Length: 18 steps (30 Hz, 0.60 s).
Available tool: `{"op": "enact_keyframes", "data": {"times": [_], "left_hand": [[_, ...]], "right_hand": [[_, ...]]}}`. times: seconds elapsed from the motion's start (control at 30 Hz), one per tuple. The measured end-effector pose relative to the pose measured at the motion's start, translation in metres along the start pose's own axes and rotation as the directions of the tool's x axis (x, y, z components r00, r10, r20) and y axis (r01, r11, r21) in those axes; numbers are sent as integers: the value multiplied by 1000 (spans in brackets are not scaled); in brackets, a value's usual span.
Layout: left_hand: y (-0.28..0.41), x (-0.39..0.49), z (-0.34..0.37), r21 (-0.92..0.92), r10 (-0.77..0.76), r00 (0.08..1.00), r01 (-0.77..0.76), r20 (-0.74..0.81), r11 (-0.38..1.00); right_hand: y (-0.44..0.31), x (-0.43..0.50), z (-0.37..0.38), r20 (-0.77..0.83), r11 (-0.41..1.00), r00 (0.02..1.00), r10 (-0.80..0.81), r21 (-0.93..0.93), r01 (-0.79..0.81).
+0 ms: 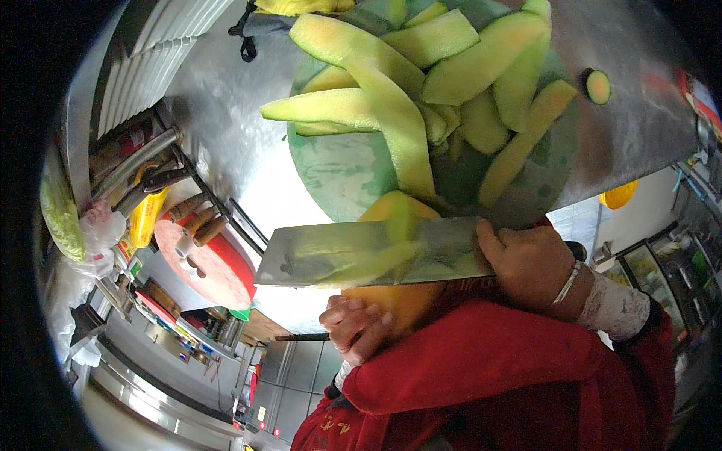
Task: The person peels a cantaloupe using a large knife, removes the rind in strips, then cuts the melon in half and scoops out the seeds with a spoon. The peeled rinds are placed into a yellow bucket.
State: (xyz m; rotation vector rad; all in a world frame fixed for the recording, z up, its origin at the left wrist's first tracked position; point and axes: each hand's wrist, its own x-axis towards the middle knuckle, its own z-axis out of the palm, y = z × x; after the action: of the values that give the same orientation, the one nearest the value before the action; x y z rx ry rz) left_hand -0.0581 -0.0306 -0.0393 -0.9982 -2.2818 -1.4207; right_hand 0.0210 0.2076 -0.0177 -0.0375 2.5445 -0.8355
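Observation:
My right hand (530, 265) grips a broad cleaver (361, 253), with the thumb lying against the heel of its blade. The blade spans sideways, touching or just above a peeled, orange-fleshed melon or squash (389, 304). Around the near end of that piece, the fingers of my left hand (358, 327) are curled, below the cutting edge. A green round chopping board (344, 169) lies beyond the blade. Several long pale-green parings (389, 113) are heaped over it, some overhanging its left rim. The blade hides part of the fruit.
A steel worktop (225, 101) carries the board. A small round end slice (598, 87) sits right of it. At left are a rack with a dark-handled knife (163, 179), a pink-and-red round board (197, 259) and a wrapped green vegetable (59, 208). A yellow cloth (304, 5) lies at the far edge.

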Motion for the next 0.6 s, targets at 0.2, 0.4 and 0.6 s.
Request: {"op": "enact_keyframes", "data": {"times": [0.2, 0.4, 0.6], "left_hand": [[-3, -6, -3, -91, 30, 1000, -31, -10, 995], [0, -8, -9, -129, -23, 1000, 21, -8, 991], [-2, -16, -13, -142, -29, 998, 22, -54, 990]], "right_hand": [[2, 10, -1, 114, 999, 993, 14, 28, -17], [9, 31, 10, 190, 991, 981, 46, 118, -70], [19, 46, 16, 169, 979, 986, 8, 198, -42]]}}
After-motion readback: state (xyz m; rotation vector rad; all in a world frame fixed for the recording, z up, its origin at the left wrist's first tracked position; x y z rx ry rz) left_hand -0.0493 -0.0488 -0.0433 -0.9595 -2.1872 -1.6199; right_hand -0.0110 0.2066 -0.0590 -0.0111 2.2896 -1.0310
